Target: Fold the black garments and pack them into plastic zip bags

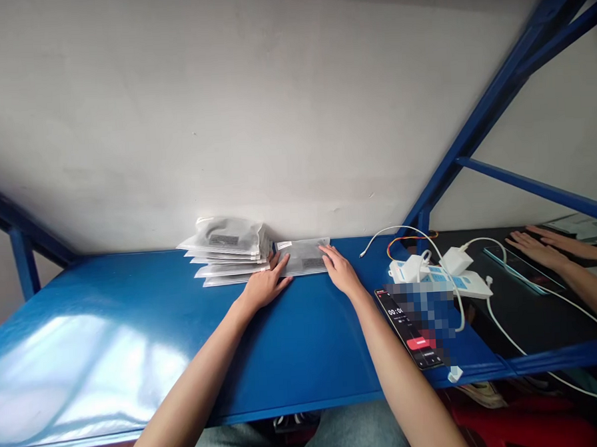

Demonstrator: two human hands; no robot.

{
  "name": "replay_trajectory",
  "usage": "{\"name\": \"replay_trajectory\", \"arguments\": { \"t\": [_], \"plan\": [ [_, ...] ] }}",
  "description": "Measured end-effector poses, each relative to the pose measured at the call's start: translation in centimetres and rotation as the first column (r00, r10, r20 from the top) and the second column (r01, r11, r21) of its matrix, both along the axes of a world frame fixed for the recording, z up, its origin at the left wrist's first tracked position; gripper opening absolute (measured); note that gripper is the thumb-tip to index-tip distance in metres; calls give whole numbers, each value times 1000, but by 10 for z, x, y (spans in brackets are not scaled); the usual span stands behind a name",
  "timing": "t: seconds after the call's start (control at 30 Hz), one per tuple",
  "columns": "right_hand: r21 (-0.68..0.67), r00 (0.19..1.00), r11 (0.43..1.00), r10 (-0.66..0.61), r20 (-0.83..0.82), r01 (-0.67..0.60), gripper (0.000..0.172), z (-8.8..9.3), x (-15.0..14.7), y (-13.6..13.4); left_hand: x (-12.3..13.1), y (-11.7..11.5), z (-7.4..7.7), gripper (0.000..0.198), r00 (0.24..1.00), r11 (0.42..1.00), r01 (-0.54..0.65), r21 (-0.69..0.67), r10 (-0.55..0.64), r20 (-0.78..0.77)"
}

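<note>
A frosted plastic zip bag [303, 255] with a dark printed label lies flat on the blue table, close to the wall. My left hand [265, 283] rests at its left end with fingers spread, the fingertips between the bag and a pile beside it. That pile is a stack of similar frosted bags [229, 237], layered unevenly. At the right end of the single bag, my right hand [339, 269] touches its edge with fingers stretched out. Neither hand is closed around anything. What is inside the bags cannot be made out.
A phone [404, 325] with a timer screen lies right of my right forearm. Behind it are a white power strip [474, 285], chargers and a white cable [443, 259]. Blue metal bars [477, 101] frame the right side. Another person's hands [540, 247] rest on a black table [504, 319].
</note>
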State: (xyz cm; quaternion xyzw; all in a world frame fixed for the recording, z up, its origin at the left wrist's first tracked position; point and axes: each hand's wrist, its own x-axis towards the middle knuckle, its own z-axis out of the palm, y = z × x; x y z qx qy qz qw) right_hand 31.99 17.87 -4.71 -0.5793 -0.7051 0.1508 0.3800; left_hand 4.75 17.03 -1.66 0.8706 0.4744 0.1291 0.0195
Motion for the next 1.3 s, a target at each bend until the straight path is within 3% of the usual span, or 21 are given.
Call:
{"name": "replay_trajectory", "arguments": {
  "t": [0.5,1.1,1.3],
  "plan": [
    [22,1000,1000,-2,24,1,46,-4,2,0,1,2,-5,67,1000,998,8,58,-10,29],
    [98,1000,995,10,16,-12,46,-2,-1,-1,1,2,-5,69,1000,1000,5,29,-6,12],
    [165,998,984,-65,-3,64,48,11,3,1,3,4,-7,56,996,999,-15,40,11,92]
  ]
}}
